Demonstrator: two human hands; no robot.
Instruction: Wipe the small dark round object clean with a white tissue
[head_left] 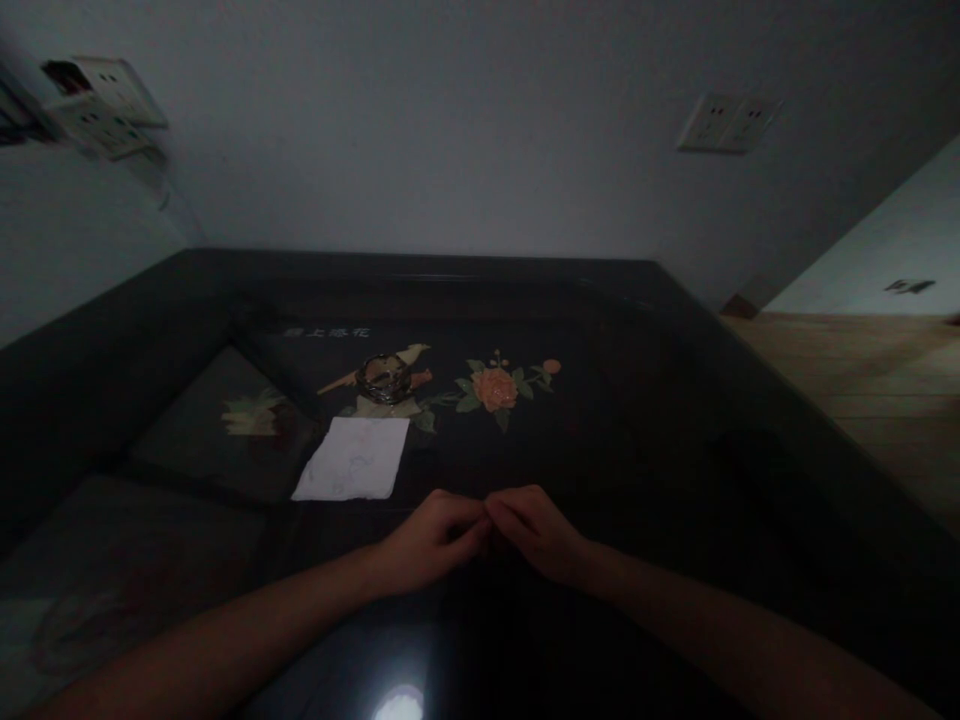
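My left hand [430,545] and my right hand [536,532] meet fingertip to fingertip low over a dark glossy table [675,420]. Both have their fingers curled and pinched together; whatever sits between them is too small and dark to name. A white square of paper [352,459] lies flat just beyond my left hand. Behind the paper a dark bracelet-like ring [384,378] rests on the tabletop, over an inlaid bird. An inlaid orange flower [495,388] decorates the surface to its right.
The table stands in a corner against pale walls. Wall sockets [729,122] are mounted on the back wall and more sockets [105,105] on the left wall. Wooden floor [862,370] shows to the right. A lamp reflection [400,704] glints near the front edge.
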